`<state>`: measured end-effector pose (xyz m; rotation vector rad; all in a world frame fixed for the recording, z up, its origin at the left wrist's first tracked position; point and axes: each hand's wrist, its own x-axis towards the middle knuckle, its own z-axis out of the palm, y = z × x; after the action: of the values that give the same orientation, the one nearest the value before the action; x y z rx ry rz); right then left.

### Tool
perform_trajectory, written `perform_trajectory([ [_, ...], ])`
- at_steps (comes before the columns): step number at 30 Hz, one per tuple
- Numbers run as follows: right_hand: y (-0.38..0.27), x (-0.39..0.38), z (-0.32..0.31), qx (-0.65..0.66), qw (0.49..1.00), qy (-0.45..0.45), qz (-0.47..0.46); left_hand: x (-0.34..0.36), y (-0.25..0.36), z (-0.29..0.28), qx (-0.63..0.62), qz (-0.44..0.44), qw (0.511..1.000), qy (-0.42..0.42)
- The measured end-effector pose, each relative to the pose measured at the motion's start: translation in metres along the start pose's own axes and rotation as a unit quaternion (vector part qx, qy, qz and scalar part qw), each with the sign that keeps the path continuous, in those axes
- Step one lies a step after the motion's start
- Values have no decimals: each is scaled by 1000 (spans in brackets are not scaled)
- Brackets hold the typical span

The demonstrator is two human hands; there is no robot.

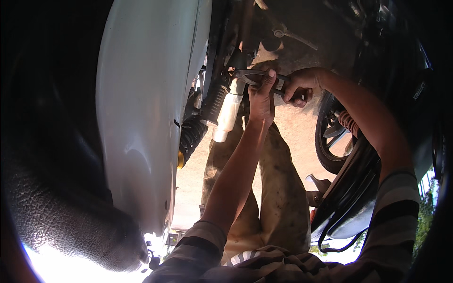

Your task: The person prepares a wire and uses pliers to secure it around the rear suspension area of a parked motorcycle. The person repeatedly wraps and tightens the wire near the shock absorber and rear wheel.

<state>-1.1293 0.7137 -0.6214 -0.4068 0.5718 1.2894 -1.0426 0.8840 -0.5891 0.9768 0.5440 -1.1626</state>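
Observation:
A pair of dark metal pliers [252,74] reaches leftward from my hands, its jaw end against a small part beside the upper end of a shiny silver cylinder [229,112]. My left hand [262,100] is closed on the pliers, the thumb pointing up across the handles. Farther right, my right hand [301,86] wraps its fingers round the handle ends. Shadow hides exactly what the jaws touch. Left of the cylinder sits a black coil spring [192,137] with a yellow end.
A large white motorcycle side panel [146,118] rises at the left, with a black textured seat [71,221] below it. On the right stands another motorcycle with a black wheel [325,137] and a reddish shock spring [348,122]. Sandy ground [295,137] lies beneath my hands.

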Motion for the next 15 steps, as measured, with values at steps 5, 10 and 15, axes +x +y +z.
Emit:
perform_trajectory([
  [5,-6,-29,-9,-84,993,73,30,33,-28,42,-181,36,980,77],
  [10,-7,-48,0,-471,793,386,-13,56,-25,57,-154,101,956,227],
  [15,18,6,48,-490,382,740,-258,66,-11,93,-159,17,918,364],
])
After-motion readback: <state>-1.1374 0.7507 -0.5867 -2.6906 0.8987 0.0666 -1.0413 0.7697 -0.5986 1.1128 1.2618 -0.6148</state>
